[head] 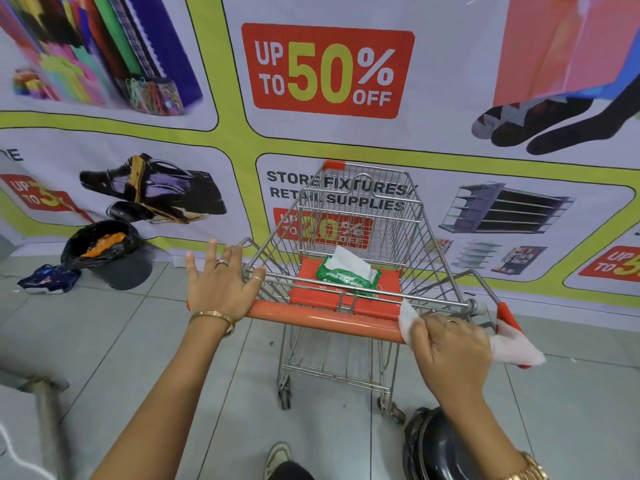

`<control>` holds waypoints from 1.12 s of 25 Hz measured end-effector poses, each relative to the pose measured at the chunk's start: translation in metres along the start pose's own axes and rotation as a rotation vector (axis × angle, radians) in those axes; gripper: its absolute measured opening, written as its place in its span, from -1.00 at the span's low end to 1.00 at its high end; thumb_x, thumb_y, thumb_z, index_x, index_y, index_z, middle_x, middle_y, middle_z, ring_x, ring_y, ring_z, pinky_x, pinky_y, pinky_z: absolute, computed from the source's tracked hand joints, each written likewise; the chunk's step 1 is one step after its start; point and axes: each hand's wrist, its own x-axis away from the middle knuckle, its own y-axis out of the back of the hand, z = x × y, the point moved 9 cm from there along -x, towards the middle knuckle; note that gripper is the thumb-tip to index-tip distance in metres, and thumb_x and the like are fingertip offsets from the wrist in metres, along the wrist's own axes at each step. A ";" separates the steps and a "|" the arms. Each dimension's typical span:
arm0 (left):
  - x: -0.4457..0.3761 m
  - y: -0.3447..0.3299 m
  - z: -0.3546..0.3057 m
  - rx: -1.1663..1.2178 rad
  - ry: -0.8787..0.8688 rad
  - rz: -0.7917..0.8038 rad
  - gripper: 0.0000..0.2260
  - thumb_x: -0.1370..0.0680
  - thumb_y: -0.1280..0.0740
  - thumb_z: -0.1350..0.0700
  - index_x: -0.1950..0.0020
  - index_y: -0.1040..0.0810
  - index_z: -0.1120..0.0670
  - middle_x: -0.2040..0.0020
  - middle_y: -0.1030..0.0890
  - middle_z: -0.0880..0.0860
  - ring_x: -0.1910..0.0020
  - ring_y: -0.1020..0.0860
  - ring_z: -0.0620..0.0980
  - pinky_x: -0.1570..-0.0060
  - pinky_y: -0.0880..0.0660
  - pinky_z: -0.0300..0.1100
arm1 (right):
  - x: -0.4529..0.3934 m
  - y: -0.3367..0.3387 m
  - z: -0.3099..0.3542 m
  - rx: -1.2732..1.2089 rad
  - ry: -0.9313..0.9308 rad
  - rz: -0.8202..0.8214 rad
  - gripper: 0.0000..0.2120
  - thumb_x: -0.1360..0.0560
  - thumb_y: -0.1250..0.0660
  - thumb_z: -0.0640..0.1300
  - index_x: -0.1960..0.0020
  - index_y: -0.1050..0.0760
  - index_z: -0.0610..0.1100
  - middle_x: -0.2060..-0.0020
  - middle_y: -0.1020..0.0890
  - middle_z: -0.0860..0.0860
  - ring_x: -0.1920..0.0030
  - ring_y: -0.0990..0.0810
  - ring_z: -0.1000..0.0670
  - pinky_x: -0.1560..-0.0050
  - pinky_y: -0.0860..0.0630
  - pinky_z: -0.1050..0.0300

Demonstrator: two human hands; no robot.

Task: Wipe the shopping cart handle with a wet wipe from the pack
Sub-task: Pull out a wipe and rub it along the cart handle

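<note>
A wire shopping cart [349, 216] stands in front of me with an orange handle [322, 320]. My right hand [450, 348] presses a white wet wipe [516, 349] around the handle's right end; the wipe sticks out on both sides of the fingers. My left hand [221, 278] rests with its palm on the handle's left end, fingers spread and lifted. A green wipe pack [346, 277] lies on the cart's orange child seat, a white wipe poking up from its opening.
A printed sale banner [332, 74] covers the wall right behind the cart. A black bin [107, 254] with a bag liner stands on the tiled floor at the left, a blue packet [48, 278] beside it. Another dark bin [436, 448] sits by my right forearm.
</note>
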 end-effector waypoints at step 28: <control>0.002 0.000 -0.002 -0.016 -0.009 -0.006 -0.29 -0.41 0.15 -0.26 -0.48 -0.22 0.03 -0.51 -0.26 0.03 -0.55 0.03 0.05 -0.46 0.20 0.18 | 0.003 -0.023 0.068 -0.088 0.071 0.046 -0.71 -0.39 -0.09 -0.09 0.42 -0.49 -0.08 0.51 -0.55 0.02 0.43 -0.47 -0.07 0.27 -0.29 0.10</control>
